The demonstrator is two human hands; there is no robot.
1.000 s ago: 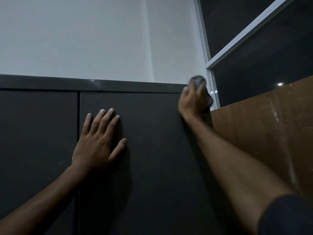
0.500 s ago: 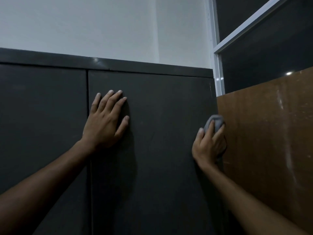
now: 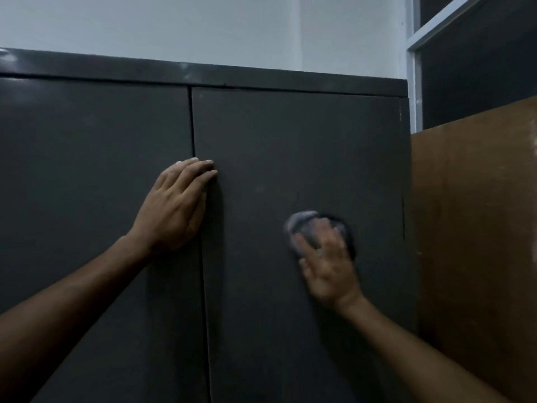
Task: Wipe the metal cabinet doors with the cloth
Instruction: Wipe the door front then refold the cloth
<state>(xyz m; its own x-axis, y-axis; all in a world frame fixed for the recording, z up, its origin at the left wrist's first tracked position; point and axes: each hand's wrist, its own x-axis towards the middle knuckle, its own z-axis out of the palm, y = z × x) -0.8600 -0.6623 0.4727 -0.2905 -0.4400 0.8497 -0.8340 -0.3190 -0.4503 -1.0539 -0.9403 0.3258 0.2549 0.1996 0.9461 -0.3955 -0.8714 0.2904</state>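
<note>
I see my right hand [image 3: 327,266] pressing the grey cloth [image 3: 303,228] with spread fingers on the right cabinet door [image 3: 290,141], at 4 o'clock from my flat, released left hand [image 3: 174,210] on the door seam.

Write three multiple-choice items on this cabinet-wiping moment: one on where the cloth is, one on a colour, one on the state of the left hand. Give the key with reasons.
1. Where is the cloth?
A. on the left door
B. on the right door
C. on the brown board

2. What colour are the cabinet doors?
A. dark grey
B. white
C. brown

3. How is the left hand?
A. curled into a fist
B. gripping a handle
C. laid flat with fingers straight

Key: B, the right hand presses the cloth to the right door, right of the seam; A, both doors are dark grey under the white wall; C, its palm lies across the seam with fingers straight.
</note>
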